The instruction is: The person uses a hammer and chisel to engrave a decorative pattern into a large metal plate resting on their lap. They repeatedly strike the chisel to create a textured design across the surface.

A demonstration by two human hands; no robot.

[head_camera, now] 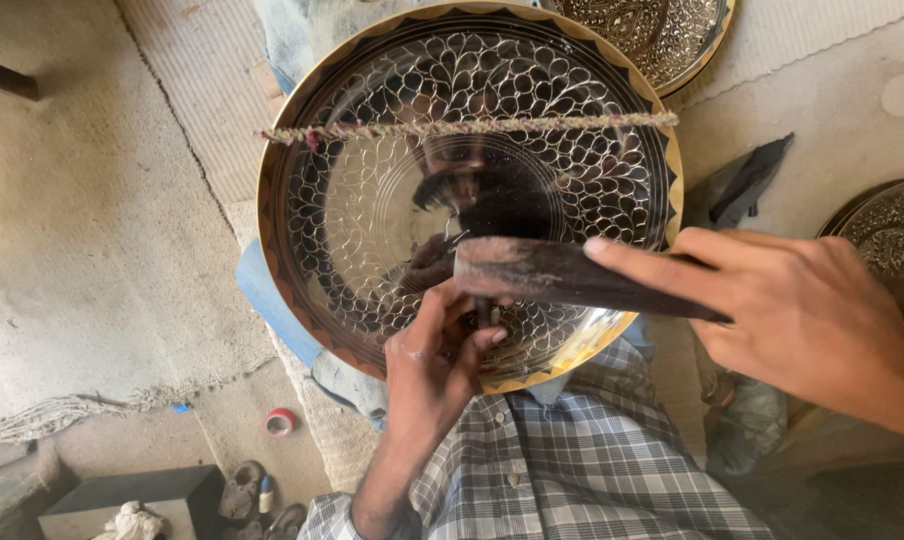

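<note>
Head view looks straight down on a large round metal plate (372, 200) filling the upper middle of the frame, resting against the person's lap. Its surface is mirror-bright and engraved with rings of fine teardrop shapes around a plainer centre, with a golden rim edged by dark triangles. A twisted cord (472, 128) stretches across its upper part from left to right.

At lower centre, the left hand (434, 365) sits on the plate's lower edge, fingers pinched together around a thin dark punch (484, 312) standing on the engraved surface. The right hand (812, 315), coming in from the right side, is clamped on the handle of a dark, worn hammer (552, 272), forefinger stretched along it; the blunt head hangs just above the punch.

Below the plate are a checked shirt sleeve (572, 470) and blue cloth (272, 300). Other engraved plates show at the top right (662, 30) and the right edge (892, 240). A roll of red tape (280, 421) lies on the floor at lower left.
</note>
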